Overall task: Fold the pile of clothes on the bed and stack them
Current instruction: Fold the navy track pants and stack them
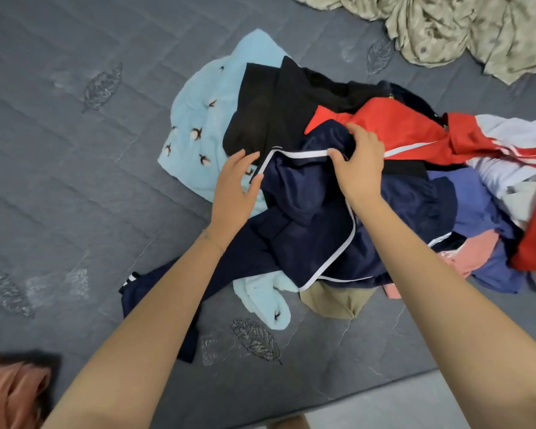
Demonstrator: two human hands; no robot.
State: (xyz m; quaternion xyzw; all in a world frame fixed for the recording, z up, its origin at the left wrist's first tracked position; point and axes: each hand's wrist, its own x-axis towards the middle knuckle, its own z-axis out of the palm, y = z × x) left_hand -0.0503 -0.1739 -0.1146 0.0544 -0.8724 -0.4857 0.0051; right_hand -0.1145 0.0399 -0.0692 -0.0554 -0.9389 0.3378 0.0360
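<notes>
A loose pile of clothes lies on the grey quilted bed (pixel 75 168). On top is a navy garment with white piping (pixel 310 212). My right hand (pixel 358 164) pinches its white-trimmed edge near the pile's middle. My left hand (pixel 234 187) is beside the same edge at its left corner, fingers nearly straight, touching the fabric. Under and around it lie a black garment (pixel 266 109), a light blue piece with small bird prints (pixel 198 119), a red and white jacket (pixel 415 134), plus blue, pink and tan pieces.
A crumpled olive-beige sheet (pixel 464 29) is bunched at the bed's far right corner. An orange-brown cloth (pixel 13 394) shows at the bottom left. The bed's near edge (pixel 384 385) runs along the bottom right, with grey floor beyond. Bare quilt spreads to the left.
</notes>
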